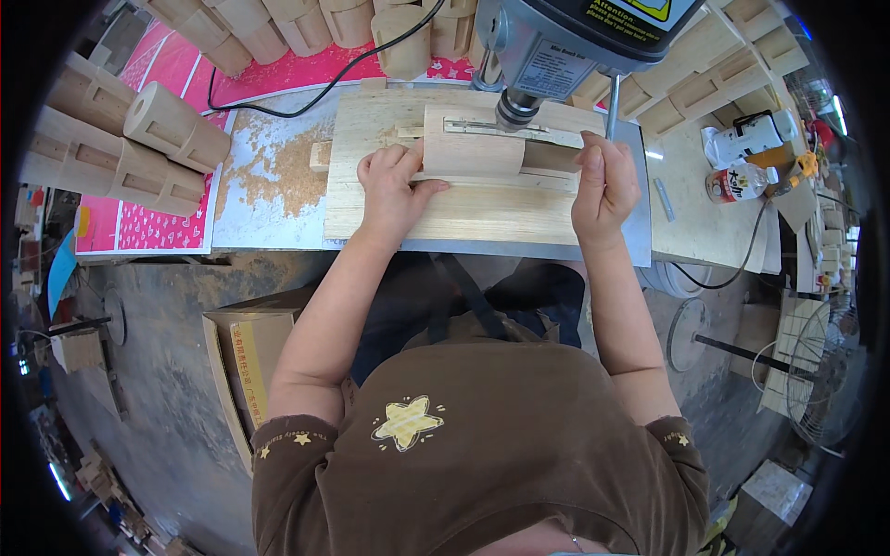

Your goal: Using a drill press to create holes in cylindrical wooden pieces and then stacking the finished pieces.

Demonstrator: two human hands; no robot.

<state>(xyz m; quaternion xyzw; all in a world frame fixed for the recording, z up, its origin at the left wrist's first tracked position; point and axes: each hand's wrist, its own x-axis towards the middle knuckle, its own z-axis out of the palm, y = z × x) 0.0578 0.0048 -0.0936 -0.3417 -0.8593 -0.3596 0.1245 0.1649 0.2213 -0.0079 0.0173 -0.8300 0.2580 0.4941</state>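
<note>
A pale wooden cylinder with a rectangular cutout lies sideways in a flat wooden jig. My left hand grips its left end, fingers curled at the end and thumb along the near edge. Above the cylinder stands a small bench drill press; its chuck is over a narrow light strip along the cylinder's far side. I cannot make out the bit. My right hand is closed at the lower end of the drill press lever, right of the cylinder.
Many wooden cylinders with cutouts are stacked at the left and back. Sawdust covers the bench left of the jig. A black cable crosses behind. A bottle stands at right; a cardboard box is below left.
</note>
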